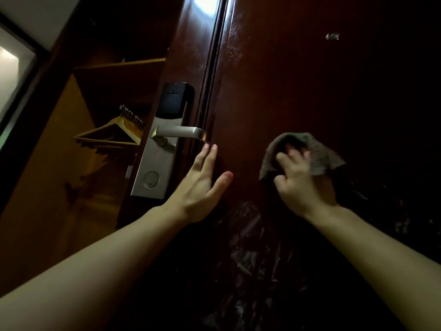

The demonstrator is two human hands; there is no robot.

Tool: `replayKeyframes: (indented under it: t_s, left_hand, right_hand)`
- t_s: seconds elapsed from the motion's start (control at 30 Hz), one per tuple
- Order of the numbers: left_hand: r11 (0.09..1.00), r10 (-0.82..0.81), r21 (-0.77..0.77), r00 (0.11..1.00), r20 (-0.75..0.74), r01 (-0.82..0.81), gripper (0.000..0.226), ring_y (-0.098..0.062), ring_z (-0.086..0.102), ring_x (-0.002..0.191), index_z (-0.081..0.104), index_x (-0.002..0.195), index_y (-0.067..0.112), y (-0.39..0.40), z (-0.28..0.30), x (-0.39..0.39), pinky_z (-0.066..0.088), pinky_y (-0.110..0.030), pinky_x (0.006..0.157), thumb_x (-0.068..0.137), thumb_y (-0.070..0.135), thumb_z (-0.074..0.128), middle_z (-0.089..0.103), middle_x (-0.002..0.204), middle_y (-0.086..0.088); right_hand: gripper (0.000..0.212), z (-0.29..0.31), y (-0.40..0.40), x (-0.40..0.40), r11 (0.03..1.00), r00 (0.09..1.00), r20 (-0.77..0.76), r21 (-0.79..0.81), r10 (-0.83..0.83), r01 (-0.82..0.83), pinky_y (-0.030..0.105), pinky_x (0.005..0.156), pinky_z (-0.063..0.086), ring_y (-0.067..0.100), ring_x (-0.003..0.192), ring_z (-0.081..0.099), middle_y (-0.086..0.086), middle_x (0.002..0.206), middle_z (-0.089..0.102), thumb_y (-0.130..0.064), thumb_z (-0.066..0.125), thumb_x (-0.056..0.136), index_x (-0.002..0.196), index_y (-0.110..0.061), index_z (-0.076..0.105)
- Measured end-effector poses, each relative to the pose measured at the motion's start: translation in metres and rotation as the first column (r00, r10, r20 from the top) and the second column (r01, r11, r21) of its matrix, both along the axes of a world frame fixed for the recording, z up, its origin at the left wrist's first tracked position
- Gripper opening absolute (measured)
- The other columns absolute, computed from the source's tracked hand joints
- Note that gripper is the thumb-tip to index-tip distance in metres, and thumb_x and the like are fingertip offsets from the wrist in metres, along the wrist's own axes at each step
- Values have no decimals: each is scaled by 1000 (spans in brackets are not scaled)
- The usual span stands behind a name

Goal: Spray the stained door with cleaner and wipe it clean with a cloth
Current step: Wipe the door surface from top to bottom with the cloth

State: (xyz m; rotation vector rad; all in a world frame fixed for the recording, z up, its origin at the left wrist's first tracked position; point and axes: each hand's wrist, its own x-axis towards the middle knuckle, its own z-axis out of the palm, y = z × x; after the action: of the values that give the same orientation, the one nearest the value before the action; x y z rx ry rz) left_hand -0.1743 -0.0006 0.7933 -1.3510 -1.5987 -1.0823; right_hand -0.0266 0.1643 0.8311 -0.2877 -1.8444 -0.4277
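A dark reddish-brown door (298,87) fills the right half of the view, seen from close up and below. Pale wet smears (250,247) streak its lower part. My right hand (303,182) grips a grey cloth (317,151) and presses it against the door face above the smears. My left hand (202,185) lies flat with straight fingers on the door near its edge, just below the silver lever handle (181,132). No spray bottle is in view.
A silver electronic lock plate (155,163) with a black card reader (176,99) sits on the door edge. Behind it an open wooden wardrobe (71,163) holds wooden hangers (112,134) and a shelf. A small peephole (332,36) sits high on the door.
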Motion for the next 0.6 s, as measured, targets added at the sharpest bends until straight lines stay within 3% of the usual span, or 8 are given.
replayKeyframes:
  t_s: [0.13,0.2,0.3,0.4,0.5,0.6]
  left_hand:
    - [1000,3,-18,1000,10,-3,76,-12,0,147,-2,154,22,-3,0,1,7,-22,109,95,53,33,-10,161,1]
    - [999,40,-35,999,-18,-41,76,-14,-1,148,-2,153,21,-1,-1,2,8,-23,113,95,52,35,-11,161,-1]
    - [997,51,-51,998,-33,-52,78,-16,-1,148,-5,153,21,-2,-2,0,10,-27,116,89,52,27,-13,161,-2]
    - [988,127,-79,989,-75,-133,82,-13,-1,148,-7,153,22,-8,-9,-7,11,-28,117,91,60,31,-12,161,0]
    - [955,260,-103,952,-164,-278,92,-12,-4,148,-9,152,20,-12,-21,-10,10,-29,119,89,63,43,-13,161,-1]
    - [936,291,-132,930,-224,-325,105,-15,-5,148,-3,153,18,-12,-24,-5,9,-29,117,80,67,55,-14,161,-3]
  right_hand:
    - [50,-3,-24,-17,995,993,-54,10,-101,102,51,110,19,26,136,22,0,150,29,-28,45,88,137,-24,39]
    - [48,-10,-42,-43,991,999,34,132,-23,18,47,110,24,26,135,25,-1,149,31,-27,47,89,136,-26,41]
    - [46,-19,-60,-65,973,974,186,167,126,-158,42,110,30,25,136,29,-2,152,27,-24,45,92,139,-24,39]
    - [42,-21,-44,-62,967,980,182,225,82,-123,50,108,31,31,135,34,5,150,32,-28,42,87,129,-27,45]
    - [53,-23,-12,-35,981,981,0,26,194,-194,56,110,27,40,132,36,20,143,39,-28,37,74,126,-23,47]
    - [57,-25,9,8,994,990,-140,-111,-25,9,50,111,20,36,135,25,15,149,30,-25,34,80,135,-13,42]
